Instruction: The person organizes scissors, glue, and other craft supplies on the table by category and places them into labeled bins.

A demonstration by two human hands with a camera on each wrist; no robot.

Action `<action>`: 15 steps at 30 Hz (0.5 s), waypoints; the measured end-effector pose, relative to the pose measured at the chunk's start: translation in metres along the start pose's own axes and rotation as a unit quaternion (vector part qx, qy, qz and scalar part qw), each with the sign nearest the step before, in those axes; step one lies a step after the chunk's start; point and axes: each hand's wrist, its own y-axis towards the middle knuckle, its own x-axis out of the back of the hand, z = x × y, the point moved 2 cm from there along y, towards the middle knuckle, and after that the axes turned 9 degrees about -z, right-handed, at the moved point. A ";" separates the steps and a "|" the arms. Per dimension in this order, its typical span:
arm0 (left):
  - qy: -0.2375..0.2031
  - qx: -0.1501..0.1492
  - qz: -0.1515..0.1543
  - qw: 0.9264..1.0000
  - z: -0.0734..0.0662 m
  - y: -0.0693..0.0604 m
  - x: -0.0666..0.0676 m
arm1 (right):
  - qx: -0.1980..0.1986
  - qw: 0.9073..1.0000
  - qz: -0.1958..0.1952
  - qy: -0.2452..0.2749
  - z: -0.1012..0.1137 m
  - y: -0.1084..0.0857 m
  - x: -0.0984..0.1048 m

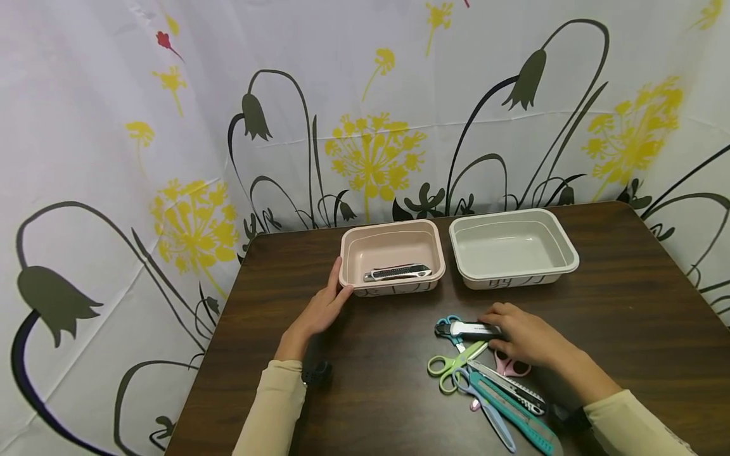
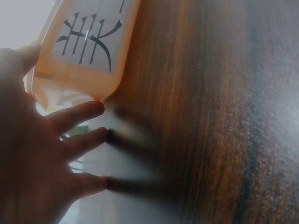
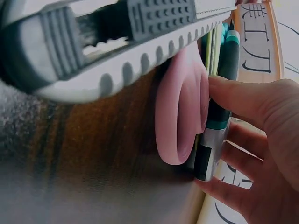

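Clock positions are read in the head view, twelve being the far side.

Right hand (image 1: 525,335): thumb and fingers pinch a black-and-white cutter (image 1: 476,331) by its sides, at the twelve o'clock edge of the tool pile (image 1: 503,383). The side pinch presumably keeps clear of the pink scissors (image 1: 502,362) just beside. Whether the cutter is off the pile cannot be told.

Left hand (image 1: 320,309): fingers spread, touching the pink bin (image 1: 393,244) at its eight o'clock corner, apparently to steady it. A silver cutter (image 1: 397,272) lies inside along the six o'clock wall.

The pale grey bin (image 1: 507,252) stands at three o'clock from it. Lettering (image 1: 393,289) on both bins faces six o'clock, probably for reading.

The pile lies on the desk (image 1: 365,361) at five o'clock from the pink bin.
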 end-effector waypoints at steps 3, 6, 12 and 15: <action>0.000 0.001 0.001 1.000 -0.001 0.001 0.000 | 0.004 1.000 -0.004 -0.005 -0.001 0.000 -0.001; 0.001 0.006 0.003 1.000 0.000 0.001 -0.001 | 0.010 1.000 -0.008 -0.014 -0.002 -0.001 -0.003; -0.003 0.008 0.004 1.000 0.000 0.000 -0.002 | 0.025 0.999 -0.022 -0.036 0.000 -0.003 -0.004; -0.001 0.008 -0.001 1.000 0.000 0.000 -0.002 | 0.034 0.997 -0.037 -0.053 0.001 -0.002 -0.004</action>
